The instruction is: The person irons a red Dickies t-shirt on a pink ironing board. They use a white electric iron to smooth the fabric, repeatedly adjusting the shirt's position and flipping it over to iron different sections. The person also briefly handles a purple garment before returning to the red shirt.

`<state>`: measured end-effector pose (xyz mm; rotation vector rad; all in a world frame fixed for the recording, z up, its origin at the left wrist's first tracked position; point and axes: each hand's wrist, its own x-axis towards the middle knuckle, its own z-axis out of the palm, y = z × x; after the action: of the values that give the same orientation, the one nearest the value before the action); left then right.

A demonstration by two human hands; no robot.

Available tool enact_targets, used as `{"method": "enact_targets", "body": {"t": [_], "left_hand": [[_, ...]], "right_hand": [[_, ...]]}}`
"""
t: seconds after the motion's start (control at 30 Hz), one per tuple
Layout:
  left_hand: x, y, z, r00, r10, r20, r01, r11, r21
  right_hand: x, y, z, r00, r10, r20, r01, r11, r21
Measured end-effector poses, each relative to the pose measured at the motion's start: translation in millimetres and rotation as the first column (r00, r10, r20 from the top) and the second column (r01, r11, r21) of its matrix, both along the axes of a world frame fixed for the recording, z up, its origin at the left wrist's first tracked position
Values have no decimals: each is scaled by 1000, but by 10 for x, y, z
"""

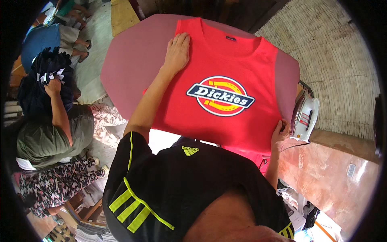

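A red sleeveless shirt (225,64) with a round printed badge on its chest lies flat on a pink padded board (129,60). My left hand (177,50) rests palm down on the shirt's left shoulder, fingers together and stretched toward the collar. My right hand (280,133) pinches the shirt's lower right edge near the board's corner. My own black shirt with yellow-green stripes fills the lower middle of the view.
A white clothes iron (304,115) stands upright on its heel at the board's right edge, beside my right hand. A seated person (52,133) at the left holds dark garments. A woven mat (334,52) covers the floor at the upper right.
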<state>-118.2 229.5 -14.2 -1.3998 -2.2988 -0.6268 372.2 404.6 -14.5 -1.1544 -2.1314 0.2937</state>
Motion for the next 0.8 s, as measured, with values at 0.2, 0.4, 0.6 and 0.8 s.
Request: {"method": "enact_targets", "body": {"t": [0.2,0.4,0.6,0.8], "left_hand": [[-527,671,1,971,22,-239,-52,992,-119],[-647,719,190,938,120,-327,-187,966,-182],[1416,954,790,734,-679,-18,678,730,86],[3114,914,304,370,-869,328,929,336,-157]], "right_hand": [[55,-44,-9,998,-40,46,43,997,-71],[-58,-6,125,994,-58,90,63,997,-52],[-99,-34,253,994,-105,-12,102,984,-145],[63,76,200,996,13,-84,-26,987,-158]]}}
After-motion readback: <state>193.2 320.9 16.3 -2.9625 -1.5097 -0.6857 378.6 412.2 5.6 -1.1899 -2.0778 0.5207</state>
